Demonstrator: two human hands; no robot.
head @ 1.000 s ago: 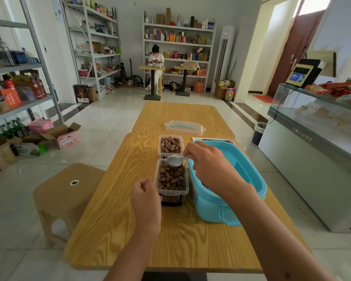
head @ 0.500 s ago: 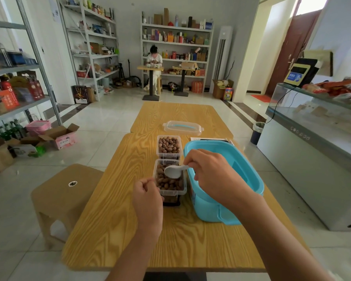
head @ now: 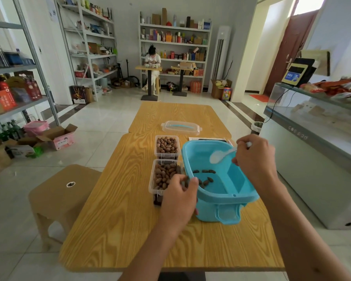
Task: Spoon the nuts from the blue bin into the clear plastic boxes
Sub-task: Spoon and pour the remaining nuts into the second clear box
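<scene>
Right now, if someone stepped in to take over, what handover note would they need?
Right hand holds the white spoon, empty, over the blue bin.
Left hand grips the bin's near-left rim and tilts it.
Near clear box and far clear box both hold plenty of nuts.
Left to do: scoop the last few nuts from the bin floor into a box.
The lid lies farther back.

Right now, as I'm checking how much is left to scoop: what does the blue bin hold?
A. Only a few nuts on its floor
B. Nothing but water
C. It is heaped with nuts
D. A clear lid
A: only a few nuts lie scattered on the mostly bare floor of the blue bin, under the white spoon held in the right hand.
</scene>
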